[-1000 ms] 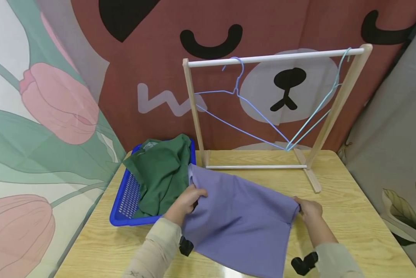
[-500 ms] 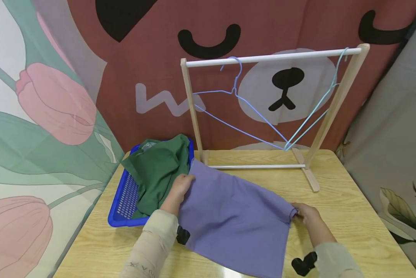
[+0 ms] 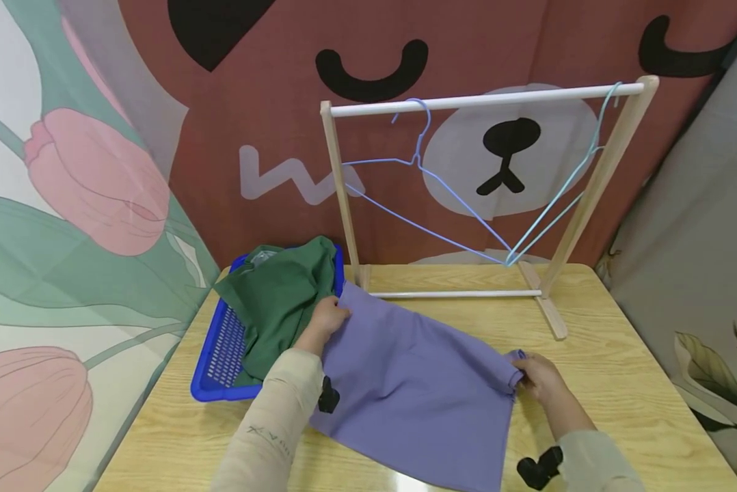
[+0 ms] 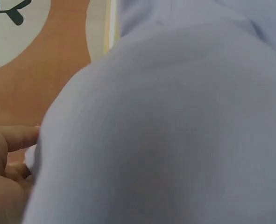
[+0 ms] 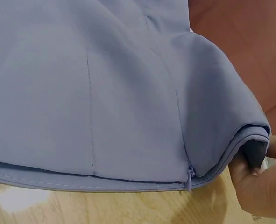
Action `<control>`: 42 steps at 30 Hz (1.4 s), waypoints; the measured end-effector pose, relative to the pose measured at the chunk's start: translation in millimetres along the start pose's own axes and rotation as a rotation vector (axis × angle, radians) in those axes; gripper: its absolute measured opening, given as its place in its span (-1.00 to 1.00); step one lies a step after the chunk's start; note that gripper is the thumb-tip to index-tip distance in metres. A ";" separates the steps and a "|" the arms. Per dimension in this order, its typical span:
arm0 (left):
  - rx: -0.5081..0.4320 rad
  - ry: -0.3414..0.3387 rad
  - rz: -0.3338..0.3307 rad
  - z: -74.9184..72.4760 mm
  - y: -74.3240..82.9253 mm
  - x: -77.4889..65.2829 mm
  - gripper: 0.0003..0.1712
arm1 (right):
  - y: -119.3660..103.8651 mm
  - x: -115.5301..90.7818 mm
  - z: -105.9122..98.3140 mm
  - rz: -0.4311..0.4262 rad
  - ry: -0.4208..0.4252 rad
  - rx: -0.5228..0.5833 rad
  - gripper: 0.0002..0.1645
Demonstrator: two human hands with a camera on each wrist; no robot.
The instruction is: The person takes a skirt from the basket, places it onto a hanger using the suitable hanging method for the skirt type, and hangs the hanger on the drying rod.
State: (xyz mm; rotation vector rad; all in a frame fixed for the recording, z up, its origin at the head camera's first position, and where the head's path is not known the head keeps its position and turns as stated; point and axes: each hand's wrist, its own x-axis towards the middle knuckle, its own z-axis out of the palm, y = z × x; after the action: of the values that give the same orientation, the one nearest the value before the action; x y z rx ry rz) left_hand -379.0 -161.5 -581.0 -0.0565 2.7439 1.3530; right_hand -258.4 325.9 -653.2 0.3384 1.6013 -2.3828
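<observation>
I am watching the left hand (image 3: 325, 319) pinching a purple skirt (image 3: 418, 396) at its 10 o'clock corner; the right hand (image 3: 542, 376) is gripping its 2 o'clock corner; my head view is showing it at 5 o'clock.

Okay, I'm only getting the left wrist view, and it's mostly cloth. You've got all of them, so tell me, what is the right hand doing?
Observer: The right hand grips the purple cloth by a curled edge.

Operator: Any fastening on it? I just see plain fabric.

Observer: Yes, the right wrist view shows what looks like a zip pull at the end of a seam, near that hand.

Operator: And what's on the table to the left of the cloth?

Observer: A blue basket, with a green garment in it.
</observation>
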 end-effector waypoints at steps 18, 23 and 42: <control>-0.082 -0.297 -0.043 -60.8 142.7 -154.4 -0.84 | -134.3 -85.0 140.4 -0.207 0.313 -0.517 -0.60; 0.082 -0.436 0.048 -50.4 143.6 -162.3 -0.91 | -138.8 -78.8 146.2 -0.273 0.357 -0.400 -0.57; 0.338 0.026 -0.087 5.3 157.9 -149.8 -0.31 | -133.2 -86.3 137.6 -0.107 0.423 -0.499 -0.53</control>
State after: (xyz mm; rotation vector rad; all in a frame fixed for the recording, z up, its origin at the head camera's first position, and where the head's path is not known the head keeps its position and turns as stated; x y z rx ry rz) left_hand -240.4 -61.6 -446.0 -0.1701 2.9106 0.8592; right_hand -228.6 253.4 -458.3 0.6966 2.3783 -1.9639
